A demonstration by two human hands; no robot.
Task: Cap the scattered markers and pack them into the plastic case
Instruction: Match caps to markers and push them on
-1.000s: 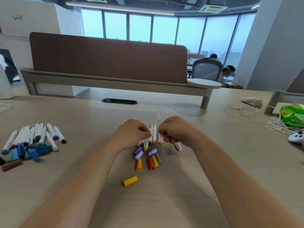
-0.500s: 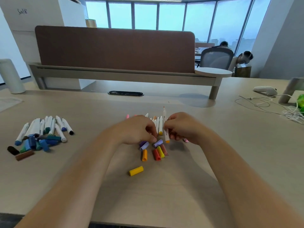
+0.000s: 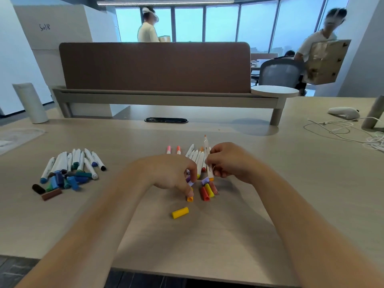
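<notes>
My right hand [image 3: 230, 161] grips an uncapped white marker [image 3: 208, 159] with an orange tip, held nearly upright above the warm-coloured pile. My left hand [image 3: 166, 173] reaches down with curled fingers, its fingertips touching an orange cap [image 3: 190, 198] on the desk. Several uncapped white markers [image 3: 195, 156] lie between the hands. Red, yellow and brownish caps [image 3: 208, 191] lie just below my right hand, with purple caps [image 3: 204, 180] beside them. A lone yellow cap [image 3: 180, 212] lies nearer to me. No plastic case is in view.
A second pile of blue and green markers and loose caps [image 3: 70, 169] lies at the left, with a brown cap [image 3: 51, 194]. A white cylinder [image 3: 31, 102] stands far left. Cables [image 3: 340, 129] and a controller [image 3: 344, 113] lie at the right. Two people stand behind the brown divider [image 3: 155, 67].
My left hand has dropped from beside the held marker down to the orange cap. My right hand still holds the marker upright. The camera tilted up, showing people behind the divider.
</notes>
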